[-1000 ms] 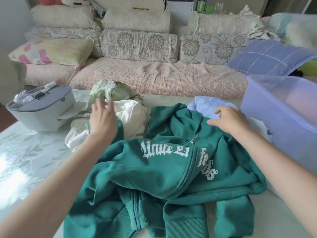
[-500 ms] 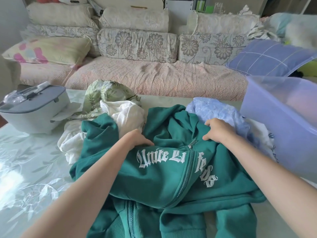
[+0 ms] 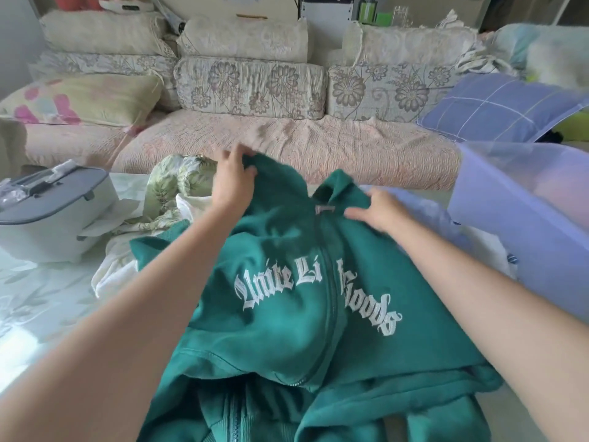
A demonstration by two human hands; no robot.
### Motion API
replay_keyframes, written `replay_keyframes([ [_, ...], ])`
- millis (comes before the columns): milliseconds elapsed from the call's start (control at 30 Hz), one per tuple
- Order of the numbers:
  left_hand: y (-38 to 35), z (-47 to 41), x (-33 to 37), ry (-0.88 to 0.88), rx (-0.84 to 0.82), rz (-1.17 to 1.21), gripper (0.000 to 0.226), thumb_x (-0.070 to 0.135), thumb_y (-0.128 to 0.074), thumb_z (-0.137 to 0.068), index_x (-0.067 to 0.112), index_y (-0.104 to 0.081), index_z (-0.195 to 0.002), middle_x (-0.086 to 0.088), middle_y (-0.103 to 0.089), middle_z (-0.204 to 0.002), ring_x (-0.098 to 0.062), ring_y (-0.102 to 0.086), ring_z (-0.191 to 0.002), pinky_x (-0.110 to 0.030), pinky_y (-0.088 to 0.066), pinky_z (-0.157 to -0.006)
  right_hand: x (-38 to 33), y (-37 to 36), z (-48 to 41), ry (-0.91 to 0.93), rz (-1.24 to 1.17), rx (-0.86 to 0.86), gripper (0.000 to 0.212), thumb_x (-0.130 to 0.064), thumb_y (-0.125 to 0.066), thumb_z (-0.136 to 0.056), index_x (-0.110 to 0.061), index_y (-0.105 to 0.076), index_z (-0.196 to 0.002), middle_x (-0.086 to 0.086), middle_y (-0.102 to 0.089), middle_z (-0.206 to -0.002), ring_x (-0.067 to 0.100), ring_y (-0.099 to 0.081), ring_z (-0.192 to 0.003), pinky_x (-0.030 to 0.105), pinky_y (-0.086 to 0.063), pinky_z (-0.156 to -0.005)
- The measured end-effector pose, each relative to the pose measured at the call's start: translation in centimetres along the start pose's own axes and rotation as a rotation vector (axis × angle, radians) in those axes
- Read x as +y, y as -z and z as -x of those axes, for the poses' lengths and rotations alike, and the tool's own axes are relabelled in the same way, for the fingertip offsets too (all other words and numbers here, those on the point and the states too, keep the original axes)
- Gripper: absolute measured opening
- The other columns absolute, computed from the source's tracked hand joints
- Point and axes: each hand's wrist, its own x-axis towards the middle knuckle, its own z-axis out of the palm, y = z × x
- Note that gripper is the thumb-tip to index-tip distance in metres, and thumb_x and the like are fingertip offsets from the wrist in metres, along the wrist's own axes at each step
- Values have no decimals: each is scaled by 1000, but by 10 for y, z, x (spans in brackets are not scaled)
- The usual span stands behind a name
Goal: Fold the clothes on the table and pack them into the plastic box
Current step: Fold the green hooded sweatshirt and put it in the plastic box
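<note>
Green hoodie (image 3: 287, 250), spreading step: left hand (image 3: 234, 181) pinches its hood, right hand (image 3: 381, 212) on collar, grip unclear; next, flatten it.

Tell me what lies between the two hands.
In the head view, the raised collar of the green hoodie, with its zip pull, lies between the left hand, gripping the fabric, and the right hand, touching it.
</note>
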Motion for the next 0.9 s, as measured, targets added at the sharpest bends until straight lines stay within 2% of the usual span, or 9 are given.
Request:
replay_keyframes([
  [67,-13,18,-17,105,-282,-76,65,22,-60,-91,15,-23,-144,-22,-43,-133,-37,-52,-111,-36,-42,-86,11,-12,6,-32,152,-226,58,-42,-70,-81,-5,-54,-122,14,-63,-117,28,-61,-103,35,-48,-91],
  [133,-17,36,-31,125,-408,-224,82,24,-68,-85,8,-15,-146,-22,-45,-134,-37,-49,-117,-32,-36,-81,25,-17,13,-19,185,-197,58,-38,-69,-83,-5,-50,-127,15,-59,-124,30,-57,-109,35,-46,-92],
  [200,-16,46,-45,104,-347,-323,77,26,-73,-80,4,-29,-139,-19,-50,-130,-34,-48,-119,-35,-38,-87,38,-17,19,-2,144,-127,60,-32,-69,-84,-8,-46,-135,13,-55,-131,30,-54,-116,35,-44,-95],
  [300,-8,48,-54,73,-365,-467,54,38,-74,-76,7,-55,-117,-11,-63,-111,-32,-53,-111,-38,-38,-92,51,-13,25,26,134,-99,56,-26,-74,-78,-17,-53,-129,9,-63,-118,26,-53,-112,32,-43,-92],
  [400,-6,48,-48,21,-448,-566,59,37,-72,-76,13,-53,-126,-9,-62,-118,-31,-48,-116,-39,-37,-95,48,-11,29,69,188,-55,47,-25,-74,-76,-34,-60,-119,-1,-67,-102,22,-43,-114,31,-32,-93],
  [567,-6,46,-43,-41,-223,-503,43,5,-49,-89,18,-44,-129,-16,-63,-102,-33,-57,-89,-38,-44,-66,42,-8,30,171,105,90,26,-13,-68,-81,-33,-69,-97,-13,-49,-66,18,-50,-89,26,-26,-81],
  [700,-2,33,-42,-71,-8,-468,40,-8,-35,-92,13,-39,-125,-17,-59,-85,-28,-51,-64,-37,-35,-53,46,-6,26,217,88,228,26,-8,-59,-87,-28,-74,-97,-6,-46,-78,22,-54,-86,32,-42,-73],
  [800,5,6,-23,-46,120,-324,36,-8,-32,-92,13,-37,-121,-12,-52,-90,-28,-50,-67,-36,-33,-53,43,-5,20,304,44,388,26,-5,-59,-88,-22,-75,-100,-3,-45,-85,29,-55,-91,36,-45,-79],
  [900,-4,2,-13,-102,31,-288,33,-3,-37,-93,15,-45,-120,-10,-49,-101,-28,-51,-79,-34,-37,-61,44,-13,17,330,57,382,30,-2,-58,-88,-20,-73,-106,1,-52,-91,32,-53,-99,37,-43,-89],
])
